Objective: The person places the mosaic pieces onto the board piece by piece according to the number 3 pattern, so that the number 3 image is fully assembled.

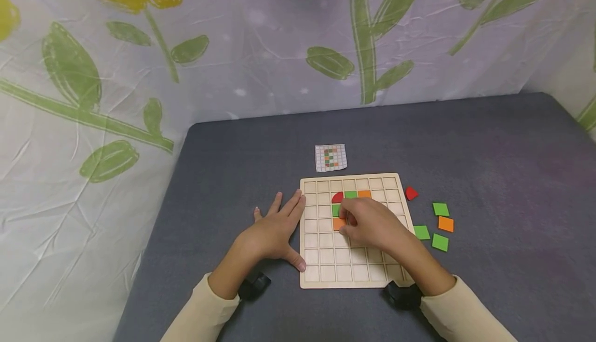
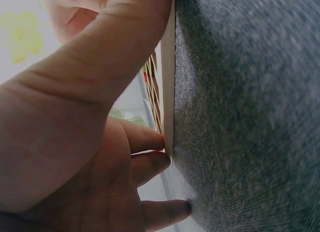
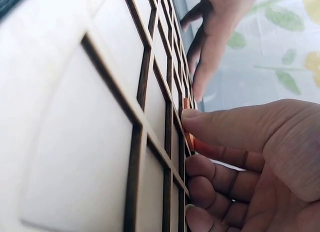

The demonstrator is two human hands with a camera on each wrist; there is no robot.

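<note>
A wooden grid board lies on the table. My left hand is spread along its left edge, with thumb and fingertips touching the rim; the left wrist view shows these fingers against the board's side. Over the grid, my right hand pinches an orange square tile at a cell, thumb on its near side in the right wrist view. Above that tile sit a green square tile and a red quarter-circle tile. A green tile and an orange tile continue the top row.
Right of the board lie a loose red quarter-circle tile, a loose orange tile and green tiles. A small printed pattern card lies behind the board. A sheet with painted flowers hangs behind the dark table.
</note>
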